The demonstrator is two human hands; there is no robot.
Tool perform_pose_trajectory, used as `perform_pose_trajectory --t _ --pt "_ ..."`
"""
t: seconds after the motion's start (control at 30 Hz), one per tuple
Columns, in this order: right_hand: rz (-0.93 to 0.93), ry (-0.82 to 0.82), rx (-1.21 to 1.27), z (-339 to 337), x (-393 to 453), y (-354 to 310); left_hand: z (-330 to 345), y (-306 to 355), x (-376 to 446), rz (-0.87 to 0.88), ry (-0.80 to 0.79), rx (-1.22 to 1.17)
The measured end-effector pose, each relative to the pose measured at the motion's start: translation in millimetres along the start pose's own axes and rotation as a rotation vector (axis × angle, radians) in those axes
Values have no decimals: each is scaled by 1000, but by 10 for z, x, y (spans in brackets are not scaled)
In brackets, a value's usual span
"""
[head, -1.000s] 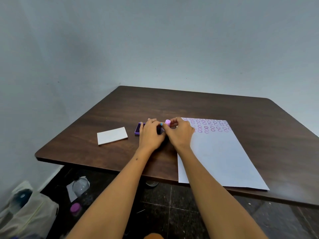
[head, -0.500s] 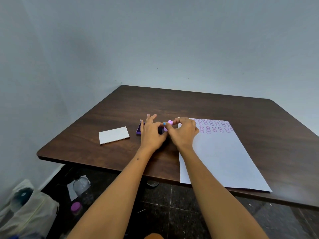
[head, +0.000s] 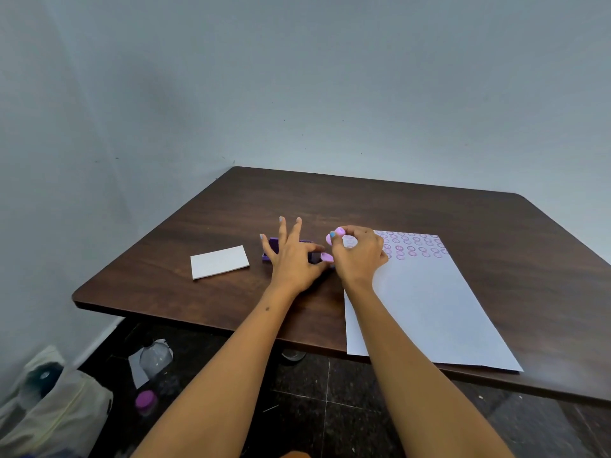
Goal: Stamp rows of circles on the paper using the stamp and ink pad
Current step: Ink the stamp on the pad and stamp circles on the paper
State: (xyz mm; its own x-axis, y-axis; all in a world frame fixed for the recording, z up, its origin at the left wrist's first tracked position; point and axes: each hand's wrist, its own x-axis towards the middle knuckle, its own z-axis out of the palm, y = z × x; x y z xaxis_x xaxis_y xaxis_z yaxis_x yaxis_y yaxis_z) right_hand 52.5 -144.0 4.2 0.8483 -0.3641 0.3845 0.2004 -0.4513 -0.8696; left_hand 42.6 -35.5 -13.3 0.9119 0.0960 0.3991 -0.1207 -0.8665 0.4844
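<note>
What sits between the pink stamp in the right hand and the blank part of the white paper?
Nothing visible. The right hand holds the small pink stamp just left of the white sheet of paper, whose unstamped area below the purple circle rows lies bare.

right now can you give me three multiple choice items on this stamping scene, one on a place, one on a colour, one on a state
1. Where does the white card lie?
A. on the paper
B. left of the ink pad
C. on the floor

2. What colour are the stamped circles?
A. green
B. black
C. purple

3. What is the right hand doing?
A. pinching the stamp
B. lying flat and empty
C. lifting the paper

Answers:
1 B: the card sits on the table, left of the ink pad.
2 C: purple rings cross the paper top.
3 A: its fingers close on the pink stamp.
</note>
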Motion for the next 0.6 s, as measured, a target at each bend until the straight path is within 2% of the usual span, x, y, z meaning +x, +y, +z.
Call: perform_pose_trajectory --t 0.13,0.23,0.4,0.6 --pt "8 18 -6 -2 6 13 -69 -64 19 -61 -14 18" --pt "5 31 -9 7 12 16 -247 -300 6 -72 45 192" --pt "-84 25 -60 50 -5 2 -369 -473 -85 -127 -23 369" --pt "-174 -129 -66 228 -12 -181 -358 -447 -77 -121 -77 390"
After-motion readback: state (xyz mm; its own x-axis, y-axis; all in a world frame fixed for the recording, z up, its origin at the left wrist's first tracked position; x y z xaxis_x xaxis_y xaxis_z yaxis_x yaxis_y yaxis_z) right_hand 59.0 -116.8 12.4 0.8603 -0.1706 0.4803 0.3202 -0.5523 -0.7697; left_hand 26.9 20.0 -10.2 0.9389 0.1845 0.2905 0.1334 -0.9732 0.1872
